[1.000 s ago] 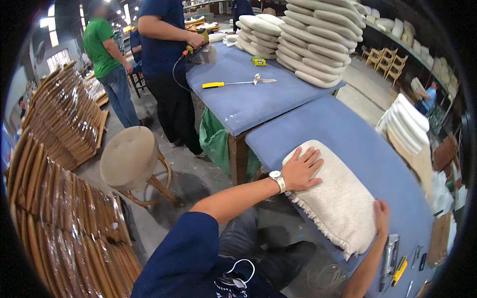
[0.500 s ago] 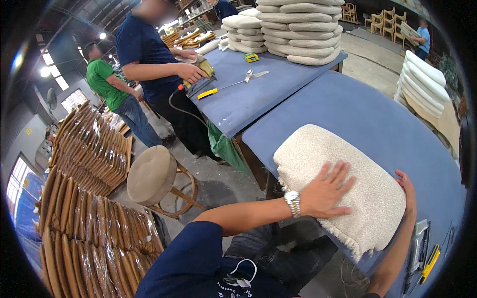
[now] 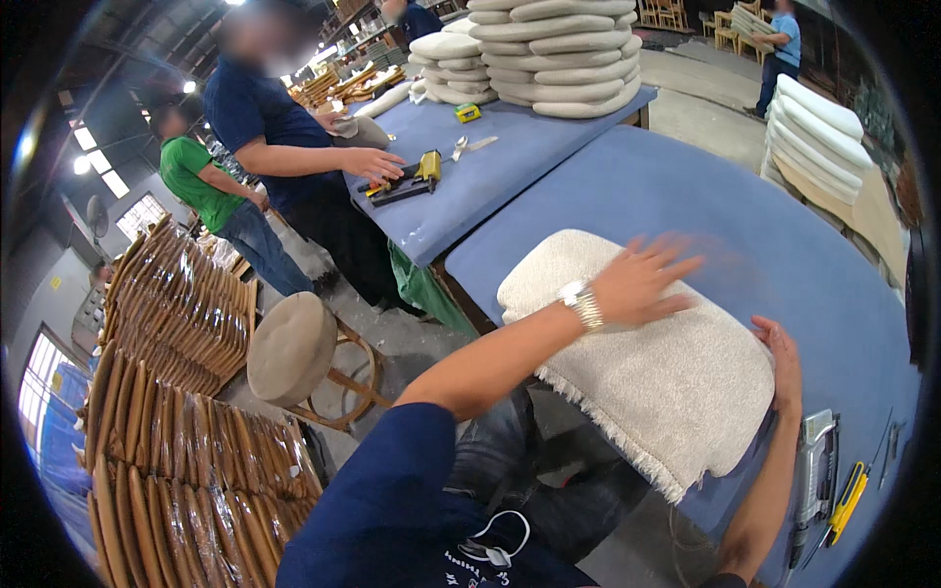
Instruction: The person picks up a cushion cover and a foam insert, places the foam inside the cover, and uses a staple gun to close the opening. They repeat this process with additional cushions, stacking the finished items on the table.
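A seat cushion [image 3: 652,377] in cream, nubbly fabric lies on the blue table in front of me, its frayed fabric edge hanging along the near side. My left hand [image 3: 642,279], a metal-band watch on its wrist, is over the cushion's far part with the fingers stretched out and partly smeared by motion. Whether its palm presses on the fabric, I cannot tell. Along the cushion's right end rests my right hand [image 3: 781,365], fingers extended against the side and far corner. The cushion's underside is hidden.
At the right lie a staple gun [image 3: 816,465] and a yellow-handled tool [image 3: 849,502]. Cushions are stacked on the far table [image 3: 421,220] and at the right [image 3: 818,137]. A co-worker's hand [image 3: 372,165] is at a yellow-and-black tool [image 3: 421,176]. A round stool [image 3: 292,348] stands left.
My left hand has slid from the cushion's middle toward its far edge. My right hand stays at the right end. The co-worker's hand has shifted on the far table, around the yellow-and-black tool.
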Available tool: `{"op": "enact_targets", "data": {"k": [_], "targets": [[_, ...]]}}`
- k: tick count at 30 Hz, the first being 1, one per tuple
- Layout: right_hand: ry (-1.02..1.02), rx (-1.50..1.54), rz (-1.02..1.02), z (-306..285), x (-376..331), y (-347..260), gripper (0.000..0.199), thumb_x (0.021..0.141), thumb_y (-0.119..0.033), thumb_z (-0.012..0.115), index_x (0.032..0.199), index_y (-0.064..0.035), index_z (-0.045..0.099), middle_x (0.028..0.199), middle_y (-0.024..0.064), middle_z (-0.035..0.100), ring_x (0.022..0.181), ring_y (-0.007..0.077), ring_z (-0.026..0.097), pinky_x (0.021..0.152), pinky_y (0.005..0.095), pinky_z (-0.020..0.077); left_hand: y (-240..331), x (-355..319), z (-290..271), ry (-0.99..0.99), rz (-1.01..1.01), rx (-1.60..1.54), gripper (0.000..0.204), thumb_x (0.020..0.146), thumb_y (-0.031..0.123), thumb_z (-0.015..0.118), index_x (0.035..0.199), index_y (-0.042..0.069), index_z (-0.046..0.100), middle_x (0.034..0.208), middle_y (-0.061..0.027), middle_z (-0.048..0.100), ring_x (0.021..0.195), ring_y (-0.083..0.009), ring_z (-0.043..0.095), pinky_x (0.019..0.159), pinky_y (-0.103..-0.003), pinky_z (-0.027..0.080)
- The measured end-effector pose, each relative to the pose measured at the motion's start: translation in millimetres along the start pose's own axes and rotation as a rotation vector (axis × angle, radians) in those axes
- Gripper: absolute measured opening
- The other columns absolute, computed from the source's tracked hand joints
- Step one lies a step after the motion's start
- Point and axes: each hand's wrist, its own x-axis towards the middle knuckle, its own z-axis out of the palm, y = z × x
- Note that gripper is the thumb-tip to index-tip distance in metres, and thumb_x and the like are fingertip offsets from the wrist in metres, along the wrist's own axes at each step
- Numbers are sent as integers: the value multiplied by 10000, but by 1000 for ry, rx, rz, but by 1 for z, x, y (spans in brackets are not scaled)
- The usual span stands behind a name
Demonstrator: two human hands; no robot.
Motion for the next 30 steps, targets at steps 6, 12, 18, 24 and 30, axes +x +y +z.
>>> {"op": "enact_targets", "data": {"k": [6,12,18,24,30], "targets": [[22,61,-39,6,-8,-3,611,1064,-511,458,1316,25,612,1152,135,675,1039,210,641,936,352,505,-9,-123,-19,-111,-224,202,716,1034,639,384,1620,233,312,1687,-188,224,1557,-397,201,1244,-583,164],[113,151,-1,4,-8,11,651,1054,-551,447,1341,15,591,1187,143,652,1086,218,624,962,370,494,-63,-148,-24,21,-542,-63,713,1015,642,435,1592,226,380,1673,-194,260,1528,-398,280,1230,-543,250],[222,114,46,25,-18,-13,668,1047,-533,430,1337,52,573,1240,167,622,1136,233,606,994,380,478,-90,-81,-57,-193,-888,-244,722,1021,610,463,1565,138,418,1534,-228,486,1394,-418,487,1175,-498,356],[254,66,149,42,-22,-16,574,1056,-440,428,1312,52,577,1196,154,631,1114,243,612,970,370,480,-123,-114,-18,116,-738,-449,650,1024,546,528,1517,122,490,1422,-197,610,1279,-385,606,1069,-430,474],[300,50,159,14,-33,21,527,1069,-377,455,1338,64,561,1220,143,636,1132,238,606,995,371,466,-112,-105,-28,46,-1068,-588,444,1054,398,566,1257,17,667,988,-125,724,898,-172,641,846,-337,515]]}}
